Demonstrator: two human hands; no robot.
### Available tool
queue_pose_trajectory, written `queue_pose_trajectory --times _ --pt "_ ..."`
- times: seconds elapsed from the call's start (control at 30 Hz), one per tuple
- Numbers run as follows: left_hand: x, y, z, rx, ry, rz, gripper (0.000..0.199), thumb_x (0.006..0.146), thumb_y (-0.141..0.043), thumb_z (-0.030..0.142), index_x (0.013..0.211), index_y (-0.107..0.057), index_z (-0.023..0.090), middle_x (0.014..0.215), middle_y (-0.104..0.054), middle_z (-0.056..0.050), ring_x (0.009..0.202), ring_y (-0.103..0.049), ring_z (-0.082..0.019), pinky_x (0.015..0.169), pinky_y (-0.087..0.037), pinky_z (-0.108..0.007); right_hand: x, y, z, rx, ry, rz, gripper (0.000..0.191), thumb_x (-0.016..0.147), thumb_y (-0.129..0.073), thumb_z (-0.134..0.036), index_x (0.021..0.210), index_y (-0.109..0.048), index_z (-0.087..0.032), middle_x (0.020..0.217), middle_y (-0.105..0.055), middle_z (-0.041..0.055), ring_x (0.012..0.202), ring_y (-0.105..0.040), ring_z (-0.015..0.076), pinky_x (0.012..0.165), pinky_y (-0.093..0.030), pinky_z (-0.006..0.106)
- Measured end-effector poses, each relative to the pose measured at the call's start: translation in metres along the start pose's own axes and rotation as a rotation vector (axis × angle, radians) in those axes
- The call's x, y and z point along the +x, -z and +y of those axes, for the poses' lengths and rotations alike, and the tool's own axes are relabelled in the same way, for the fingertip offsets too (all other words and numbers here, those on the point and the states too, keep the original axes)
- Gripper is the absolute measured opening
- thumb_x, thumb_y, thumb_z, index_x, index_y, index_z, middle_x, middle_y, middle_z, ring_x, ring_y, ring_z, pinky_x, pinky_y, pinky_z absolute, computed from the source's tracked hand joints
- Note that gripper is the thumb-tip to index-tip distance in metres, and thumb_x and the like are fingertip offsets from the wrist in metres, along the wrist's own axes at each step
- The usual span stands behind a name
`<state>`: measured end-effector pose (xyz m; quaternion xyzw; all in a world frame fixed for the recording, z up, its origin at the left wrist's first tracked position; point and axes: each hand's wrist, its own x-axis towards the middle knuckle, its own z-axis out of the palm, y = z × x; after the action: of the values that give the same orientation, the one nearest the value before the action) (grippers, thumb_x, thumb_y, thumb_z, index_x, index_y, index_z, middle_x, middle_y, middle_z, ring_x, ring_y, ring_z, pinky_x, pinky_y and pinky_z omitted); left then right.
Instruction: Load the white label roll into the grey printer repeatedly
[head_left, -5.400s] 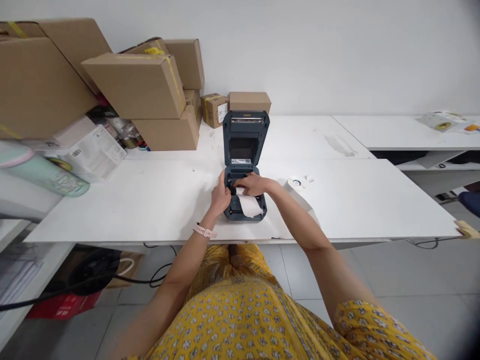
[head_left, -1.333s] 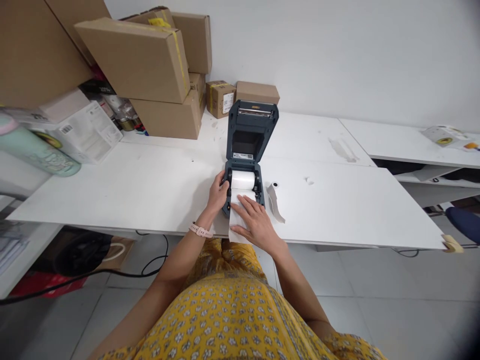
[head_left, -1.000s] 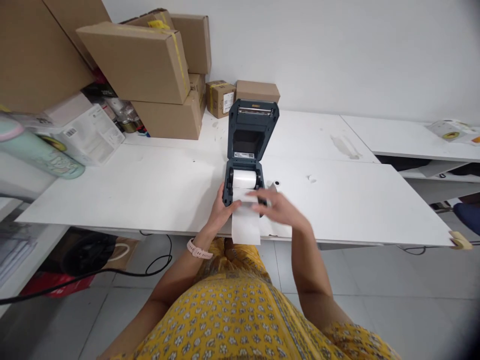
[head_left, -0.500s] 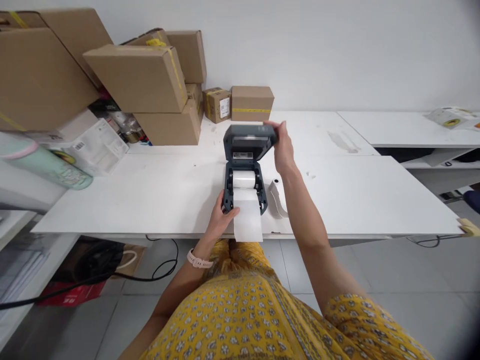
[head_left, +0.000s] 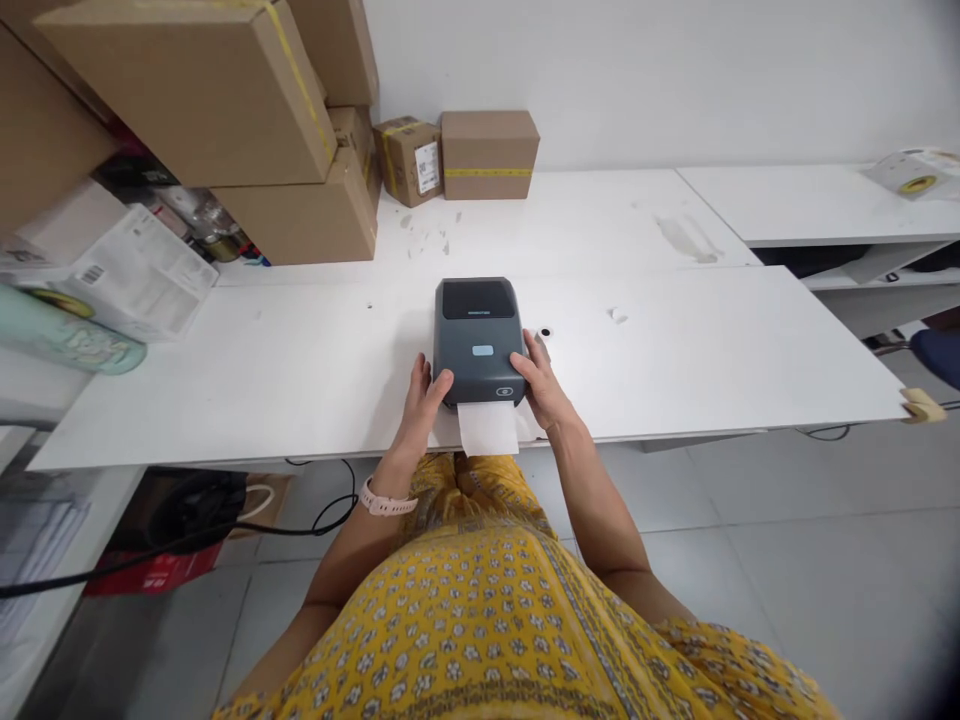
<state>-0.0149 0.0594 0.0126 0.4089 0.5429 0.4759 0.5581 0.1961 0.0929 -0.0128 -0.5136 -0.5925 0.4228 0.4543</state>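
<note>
A dark grey label printer [head_left: 478,345] stands on the white table with its lid down. A strip of white label paper [head_left: 489,428] sticks out of its front and hangs past the table's edge. My left hand [head_left: 421,408] is at the printer's left front corner, thumb on the edge and fingers along the side. On the opposite side my right hand [head_left: 546,385] holds the right front corner, its thumb on top of the lid. Behind my right fingers a small white paper roll [head_left: 545,333] with a dark core is mostly hidden. The roll inside the printer is out of sight.
Cardboard boxes [head_left: 292,215] are stacked at the back left, with two smaller ones, including a brown carton [head_left: 490,155], against the wall. A mint-green bottle [head_left: 82,335] lies at the far left. Paper scraps [head_left: 617,315] lie right of the printer. Black cables [head_left: 330,500] hang below the table.
The printer's lid has swung down and closed over the roll. My right hand has come down from the raised lid to the printer's right side; my left hand remains at the left side.
</note>
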Motion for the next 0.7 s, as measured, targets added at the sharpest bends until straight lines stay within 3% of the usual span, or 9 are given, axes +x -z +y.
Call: queue_pose_trajectory --times 0.1,0.23,0.4,0.57,0.7 --pt "0.006 0.001 0.000 -0.005 0.019 -0.055 0.087 0.083 -0.069 0.060 0.154 -0.035 0.022 0.159 -0.045 -0.013 0.147 -0.042 -0.035 0.119 -0.040 -0.049 -0.002 0.001 -0.005 0.169 -0.148 -0.027 0.087 0.092 -0.052 -0.062 0.162 -0.020 -0.022 0.159 -0.045 0.0141 0.139 -0.054 0.0304 0.111 -0.051 0.051" --pt "0.012 0.005 -0.003 0.026 -0.084 -0.099 0.086 0.079 -0.072 0.059 0.149 -0.043 0.020 0.150 -0.056 -0.014 0.140 -0.052 -0.034 0.116 -0.045 -0.048 -0.006 0.000 -0.008 0.172 -0.158 0.016 0.089 0.087 -0.056 -0.067 0.160 -0.027 -0.025 0.158 -0.047 0.0112 0.143 -0.049 0.0318 0.114 -0.048 0.052" --pt "0.012 0.005 -0.008 0.056 -0.169 -0.116 0.076 0.083 -0.068 0.059 0.145 -0.048 0.021 0.148 -0.058 -0.013 0.139 -0.053 -0.032 0.115 -0.046 -0.047 -0.007 -0.005 -0.004 0.184 -0.142 0.028 0.093 0.086 -0.054 -0.073 0.160 -0.024 -0.027 0.162 -0.040 0.0098 0.148 -0.042 0.0318 0.116 -0.046 0.053" --pt "0.014 0.002 -0.013 0.042 -0.180 -0.055 0.079 0.080 -0.071 0.060 0.144 -0.050 0.020 0.146 -0.059 -0.013 0.138 -0.053 -0.032 0.115 -0.046 -0.047 -0.006 -0.007 -0.004 0.213 -0.134 0.073 0.097 0.083 -0.058 -0.072 0.160 -0.022 -0.025 0.151 -0.054 0.0146 0.133 -0.058 0.0333 0.110 -0.050 0.054" --pt "0.013 -0.001 -0.011 0.022 -0.174 -0.077 0.075 0.080 -0.070 0.060 0.142 -0.051 0.022 0.146 -0.059 -0.012 0.138 -0.053 -0.031 0.115 -0.045 -0.046 -0.006 -0.006 -0.004 0.159 -0.151 0.068 0.098 0.084 -0.053 -0.073 0.161 -0.017 -0.024 0.147 -0.057 0.0150 0.130 -0.060 0.0347 0.107 -0.051 0.056"
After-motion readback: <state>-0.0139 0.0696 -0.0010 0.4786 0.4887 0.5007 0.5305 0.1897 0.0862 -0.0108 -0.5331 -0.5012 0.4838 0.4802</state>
